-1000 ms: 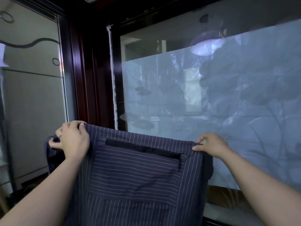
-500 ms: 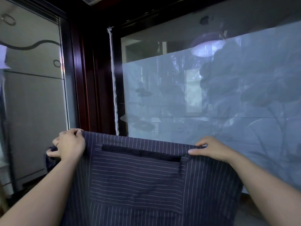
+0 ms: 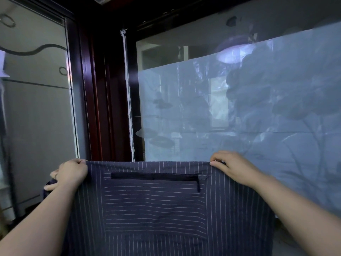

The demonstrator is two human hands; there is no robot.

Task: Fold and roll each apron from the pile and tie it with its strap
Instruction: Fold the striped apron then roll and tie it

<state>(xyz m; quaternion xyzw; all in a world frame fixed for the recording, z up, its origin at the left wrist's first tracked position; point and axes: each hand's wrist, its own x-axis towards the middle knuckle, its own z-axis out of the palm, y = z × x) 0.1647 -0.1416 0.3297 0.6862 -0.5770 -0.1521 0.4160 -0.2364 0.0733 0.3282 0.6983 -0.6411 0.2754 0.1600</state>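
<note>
A dark navy pinstriped apron (image 3: 155,204) hangs spread out in front of me, its top edge level and taut between my hands. A pocket with a black band (image 3: 154,176) along its top sits in the middle of the cloth. My left hand (image 3: 69,172) grips the upper left corner, with a fold of cloth bunched under it. My right hand (image 3: 231,165) pinches the upper right corner between thumb and fingers. The lower part of the apron runs out of view at the bottom. No strap shows clearly.
Straight ahead is a large window (image 3: 239,108) with frosted film over its lower part. A dark red wooden frame (image 3: 99,93) stands left of it, and a frosted glass door (image 3: 36,108) is at the far left.
My hands have moved apart and slightly down, pulling the apron's top edge straight and level. The cloth now hangs wider and flatter than a second ago.
</note>
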